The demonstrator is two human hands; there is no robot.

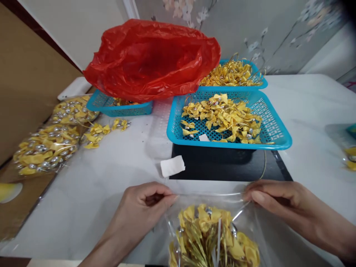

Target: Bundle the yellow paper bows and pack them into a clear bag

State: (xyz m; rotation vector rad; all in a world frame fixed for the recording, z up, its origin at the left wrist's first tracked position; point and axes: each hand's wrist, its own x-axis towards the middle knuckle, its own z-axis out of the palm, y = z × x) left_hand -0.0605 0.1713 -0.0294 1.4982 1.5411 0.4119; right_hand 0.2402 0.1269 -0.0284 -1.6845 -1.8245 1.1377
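Note:
A clear plastic bag [214, 200] lies at the bottom middle, its mouth edge stretched sideways between both hands. Inside it are several yellow ribbon flowers [205, 230] with silver beads and gold stems; the bag's lower part is cut off by the frame. My left hand [141, 211] pinches the left corner of the bag's mouth between thumb and forefinger. At the opposite corner, my right hand [283, 207] grips the edge in the same way. A small white paper slip [172, 166] rests on the table just beyond the left hand.
Beyond the hands, a blue basket [229, 144] of yellow flowers stands partly on a black board [217, 163]. More flowers fill a back basket [263, 79]. A red plastic bag [152, 59] covers part of a left basket [122, 109]. Filled clear bags [47, 148] lie at left.

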